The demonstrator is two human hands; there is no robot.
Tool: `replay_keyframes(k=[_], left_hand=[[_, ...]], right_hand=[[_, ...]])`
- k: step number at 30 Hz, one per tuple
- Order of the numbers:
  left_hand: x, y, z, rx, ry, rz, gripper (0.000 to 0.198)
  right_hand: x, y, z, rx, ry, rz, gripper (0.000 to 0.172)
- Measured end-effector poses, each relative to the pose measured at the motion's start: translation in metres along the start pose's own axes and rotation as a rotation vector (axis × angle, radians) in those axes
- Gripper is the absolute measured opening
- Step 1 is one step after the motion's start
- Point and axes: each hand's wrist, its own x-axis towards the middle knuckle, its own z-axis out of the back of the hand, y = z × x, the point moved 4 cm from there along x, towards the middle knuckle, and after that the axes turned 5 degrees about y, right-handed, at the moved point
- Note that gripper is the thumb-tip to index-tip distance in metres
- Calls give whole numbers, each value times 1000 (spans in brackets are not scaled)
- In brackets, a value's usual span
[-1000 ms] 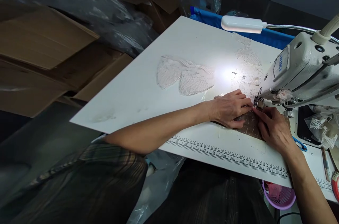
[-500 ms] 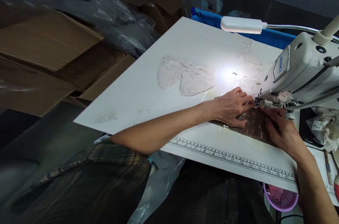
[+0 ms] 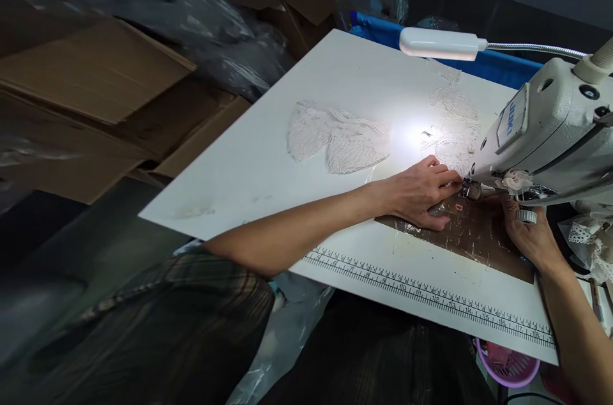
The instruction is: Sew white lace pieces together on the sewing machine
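My left hand (image 3: 424,195) rests on the table just left of the presser foot (image 3: 472,189) of the white sewing machine (image 3: 541,130). Its thumb is spread away from bent fingers, whose tips lie at the near edge of white lace pieces (image 3: 453,152). My right hand (image 3: 531,232) is at the right side of the needle area, below the machine head. The machine's knob and head hide its fingertips, so what they touch does not show. A brown plate (image 3: 472,239) lies beneath and between both hands.
Two fan-shaped lace pieces (image 3: 357,146) lie left on the white table (image 3: 249,168). A white lamp (image 3: 440,44) hangs over the far side. Printed ruler marks (image 3: 431,296) run along the near edge. Cardboard boxes (image 3: 96,73) stand left; a purple basket (image 3: 510,370) sits below.
My right hand has moved right, away from the presser foot and partly behind the machine's knob, uncovering more of the brown plate. My left hand has hardly moved.
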Motion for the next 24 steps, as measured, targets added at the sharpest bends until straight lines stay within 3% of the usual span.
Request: replay_keyframes(k=[6,10,15,18,24], left_hand=[[-2,0,-1,-22,14,51,52],[-3,0,-2,-40,35,98,53],[-3,3,-4,-123,-12,90,68],[-1,6,-8,-173,31,105,82],[-2,-6,0,-32,141,309,80]], right_hand=[[-6,4,-19,60,-40,21,55],[-12,6,-25,-39,-123,21,45],[-8,0,-19,-92,-162,-14,39],[-7,-5,-16,-94,-162,-54,40],[-5,-10,-12,119,-234,-114,39]])
